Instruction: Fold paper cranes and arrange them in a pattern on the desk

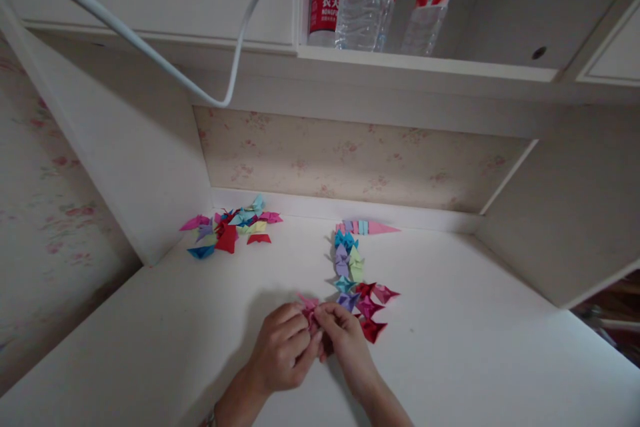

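Between both sets of fingers is a pink folded-paper piece, mostly covered by the hands. My left hand closes on its left side. From the right, my right hand pinches it with thumb and forefinger. Just beyond the right hand lie a purple origami piece and a red origami piece. A magenta origami piece rests among them. Farther up are a light green origami piece and a blue origami piece.
A pile of coloured origami lies at the back left. A row of pink, purple and blue folded pieces sits near the back wall. Overhead, a shelf holds plastic bottles, and a white cable hangs in front.
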Demonstrator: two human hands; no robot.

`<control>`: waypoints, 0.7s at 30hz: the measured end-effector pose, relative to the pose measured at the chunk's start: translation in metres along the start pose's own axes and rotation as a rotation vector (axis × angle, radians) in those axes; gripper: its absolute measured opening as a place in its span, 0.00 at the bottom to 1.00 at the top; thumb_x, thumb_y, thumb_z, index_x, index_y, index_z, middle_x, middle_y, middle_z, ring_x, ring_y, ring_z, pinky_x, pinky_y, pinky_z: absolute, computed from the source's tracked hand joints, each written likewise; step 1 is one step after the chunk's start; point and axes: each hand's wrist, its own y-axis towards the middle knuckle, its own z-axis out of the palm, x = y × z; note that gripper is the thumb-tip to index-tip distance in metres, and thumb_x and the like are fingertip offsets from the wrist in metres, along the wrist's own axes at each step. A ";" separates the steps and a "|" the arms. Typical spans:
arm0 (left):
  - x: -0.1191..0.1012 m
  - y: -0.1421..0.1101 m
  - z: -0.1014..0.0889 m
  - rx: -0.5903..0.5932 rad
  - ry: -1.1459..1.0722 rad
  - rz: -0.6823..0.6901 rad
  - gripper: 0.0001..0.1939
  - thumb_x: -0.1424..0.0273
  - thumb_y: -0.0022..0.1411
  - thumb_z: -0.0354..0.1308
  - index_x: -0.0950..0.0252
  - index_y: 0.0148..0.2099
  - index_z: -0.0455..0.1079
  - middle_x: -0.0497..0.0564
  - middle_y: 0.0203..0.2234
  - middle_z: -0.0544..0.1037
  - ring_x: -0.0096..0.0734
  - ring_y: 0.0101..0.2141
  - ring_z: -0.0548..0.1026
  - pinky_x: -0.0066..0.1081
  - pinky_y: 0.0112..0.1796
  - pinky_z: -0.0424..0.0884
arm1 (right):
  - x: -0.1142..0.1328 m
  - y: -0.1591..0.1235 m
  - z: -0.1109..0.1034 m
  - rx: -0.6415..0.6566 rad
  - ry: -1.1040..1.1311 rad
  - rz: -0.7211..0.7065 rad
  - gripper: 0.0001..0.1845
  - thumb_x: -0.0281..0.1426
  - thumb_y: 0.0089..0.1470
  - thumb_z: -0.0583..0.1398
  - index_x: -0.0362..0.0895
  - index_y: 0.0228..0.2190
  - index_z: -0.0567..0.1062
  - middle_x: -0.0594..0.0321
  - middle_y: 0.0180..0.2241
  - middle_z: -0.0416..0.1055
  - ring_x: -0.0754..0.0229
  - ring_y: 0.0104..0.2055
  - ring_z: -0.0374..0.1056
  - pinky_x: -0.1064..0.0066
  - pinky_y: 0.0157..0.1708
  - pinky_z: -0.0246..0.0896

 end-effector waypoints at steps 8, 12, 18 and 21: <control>0.004 -0.004 0.002 -0.117 -0.206 -0.155 0.15 0.69 0.62 0.52 0.60 0.49 0.73 0.56 0.39 0.74 0.39 0.40 0.70 0.39 0.41 0.67 | -0.002 0.002 -0.005 -0.120 0.261 -0.036 0.16 0.42 0.51 0.63 0.42 0.31 0.69 0.66 0.27 0.71 0.71 0.14 0.61 0.78 0.14 0.54; 0.008 -0.003 0.010 -0.275 -0.499 -0.489 0.16 0.66 0.66 0.47 0.62 0.50 0.71 0.56 0.37 0.73 0.34 0.36 0.70 0.32 0.37 0.68 | -0.001 0.003 -0.005 -0.155 0.369 -0.042 0.15 0.41 0.51 0.63 0.43 0.31 0.69 0.66 0.29 0.72 0.72 0.14 0.60 0.80 0.12 0.52; 0.009 0.006 0.017 -0.343 -0.785 -0.880 0.21 0.57 0.63 0.51 0.67 0.49 0.71 0.48 0.24 0.70 0.26 0.23 0.65 0.26 0.27 0.63 | -0.004 0.000 0.000 -0.154 0.488 -0.016 0.16 0.41 0.47 0.66 0.44 0.30 0.69 0.68 0.27 0.70 0.72 0.13 0.60 0.80 0.11 0.52; 0.006 0.009 0.018 -0.206 -0.880 -0.891 0.20 0.56 0.60 0.54 0.68 0.43 0.72 0.46 0.21 0.67 0.25 0.23 0.64 0.24 0.23 0.62 | -0.005 -0.001 0.001 -0.106 0.540 0.011 0.16 0.40 0.46 0.66 0.44 0.31 0.69 0.70 0.25 0.69 0.72 0.14 0.60 0.81 0.11 0.53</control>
